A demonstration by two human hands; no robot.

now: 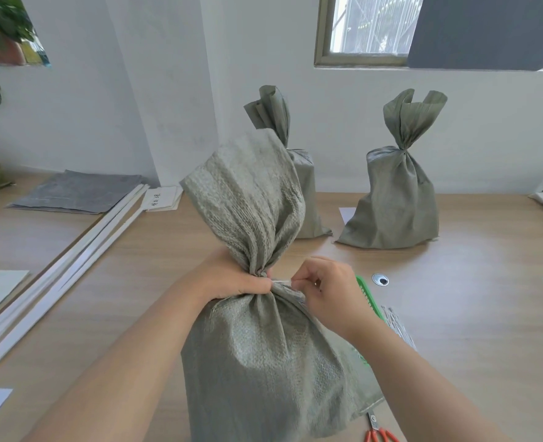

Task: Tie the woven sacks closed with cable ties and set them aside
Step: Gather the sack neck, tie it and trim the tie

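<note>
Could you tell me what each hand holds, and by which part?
The left hand grips the near sack by its gathered neck; the right hand pinches the white cable tie by its end.

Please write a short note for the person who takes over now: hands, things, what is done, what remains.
Left hand grips the gathered neck of the near sack.
Right hand pinches the white cable tie at that neck.
Done: back left sack and back right sack stand with necks cinched.
Remaining: pull the tie tight, set this sack aside.
Scissors lie at the near right.
</note>
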